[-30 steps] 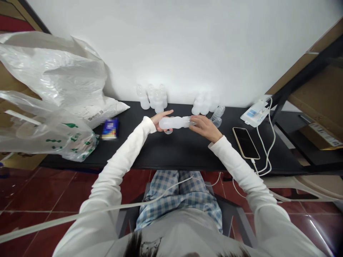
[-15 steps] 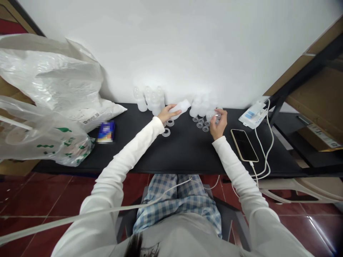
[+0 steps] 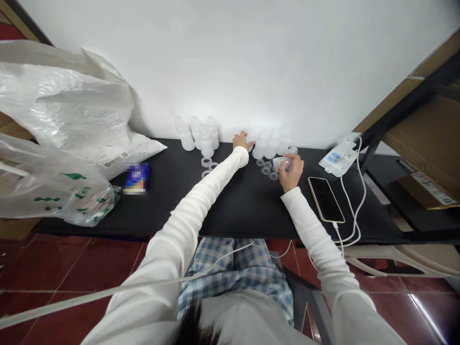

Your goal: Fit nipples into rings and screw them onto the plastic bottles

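R hand [image 3: 292,172] grips clear cap [image 3: 277,164]; can't tell re L hand [image 3: 243,141] grip; bottles [image 3: 269,148] at its 3 o'clock may topple if bumped.

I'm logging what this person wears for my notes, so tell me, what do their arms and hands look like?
Both arms wear long, plain white sleeves: the left sleeve and right sleeve wrinkle along the forearms and reach the wrists. The left hand and right hand are bare, without gloves. A pale cable crosses in front of the left sleeve.
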Tool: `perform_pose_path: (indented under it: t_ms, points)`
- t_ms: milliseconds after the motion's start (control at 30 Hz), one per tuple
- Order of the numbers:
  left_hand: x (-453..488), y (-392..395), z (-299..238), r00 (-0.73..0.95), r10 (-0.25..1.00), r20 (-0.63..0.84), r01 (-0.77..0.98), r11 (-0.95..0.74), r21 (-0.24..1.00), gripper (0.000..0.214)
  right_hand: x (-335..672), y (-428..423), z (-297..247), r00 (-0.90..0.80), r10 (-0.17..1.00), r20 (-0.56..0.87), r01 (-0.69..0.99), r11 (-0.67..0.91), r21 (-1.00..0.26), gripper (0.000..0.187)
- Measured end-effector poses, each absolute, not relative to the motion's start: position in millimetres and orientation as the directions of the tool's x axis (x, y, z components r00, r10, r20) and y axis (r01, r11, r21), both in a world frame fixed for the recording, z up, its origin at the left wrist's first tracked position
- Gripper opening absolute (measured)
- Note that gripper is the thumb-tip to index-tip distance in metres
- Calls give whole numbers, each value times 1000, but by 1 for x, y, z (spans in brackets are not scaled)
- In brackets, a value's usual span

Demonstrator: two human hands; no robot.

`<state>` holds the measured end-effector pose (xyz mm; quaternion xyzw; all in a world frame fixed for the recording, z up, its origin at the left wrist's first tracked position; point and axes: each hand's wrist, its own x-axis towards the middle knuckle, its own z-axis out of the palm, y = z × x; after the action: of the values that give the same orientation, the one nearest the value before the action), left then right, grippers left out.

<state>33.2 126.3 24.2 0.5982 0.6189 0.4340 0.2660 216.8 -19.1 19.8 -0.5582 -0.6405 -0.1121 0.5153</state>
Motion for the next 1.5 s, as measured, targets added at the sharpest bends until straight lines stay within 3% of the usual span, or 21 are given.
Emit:
perform_pose_path:
  t_ms: [133,400,500,567,633,800,933,1067,1233,1367,1500]
  points:
    - [38,123,24,-73,988,136,516,-79,853,44,216,-19,18,141,607,782,843,341,-417,26]
    - [27,99,28,37,984,173,519,-167,838,63,209,-19,18,144,636,758,823,348,-449,24]
    - [17,61,29,70,958,278,439,-280,854,44,199,-24,22,215,662,718,759,349,-549,26]
    - [10,27,29,214,921,326,301,-380,875,23,187,-29,24,280,704,653,670,344,-658,28]
    - [5,-5,27,329,886,327,200,-403,893,21,172,-33,26,333,753,567,555,330,-763,31]
    - [-4,-45,26,219,866,449,246,-495,833,20,139,-36,23,327,855,402,324,298,-898,46]
    - [-4,-47,29,140,908,394,200,-416,887,27,129,-40,23,313,868,386,310,291,-905,47]
    - [1,-47,31,76,948,310,89,-317,944,30,131,-45,25,249,833,494,444,356,-823,42]
    - [-7,-42,35,80,976,204,-51,-200,978,30,149,-41,29,-107,774,624,654,528,-542,39]
    - [-27,-38,44,154,985,83,-43,-77,996,36,164,-43,38,-459,679,572,641,700,-316,32]
    - [-35,-43,53,182,983,-21,-17,24,1000,40,173,-52,40,-610,592,527,592,782,-194,25]
